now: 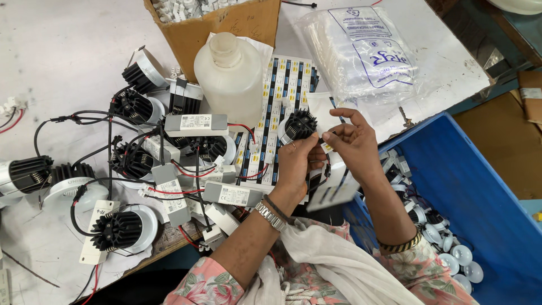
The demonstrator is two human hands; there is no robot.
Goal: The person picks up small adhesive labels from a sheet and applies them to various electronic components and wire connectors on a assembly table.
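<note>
Cluttered white worktable (68, 51): my left hand (296, 161) grips a black-finned downlight (298, 125), right hand (353, 141) pinching a small yellow label (327, 147) beside it; wired lamps (121, 229) piled left, more in the blue bin (480, 186)

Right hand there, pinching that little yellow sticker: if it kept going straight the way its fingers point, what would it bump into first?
The right hand points left, so it would probably first meet the black finned downlight held in the left hand, though depth is hard to judge.

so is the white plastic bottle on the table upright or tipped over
Upright: the white plastic bottle stands on its base on the table, its capped neck pointing up beside the cardboard box.
</note>
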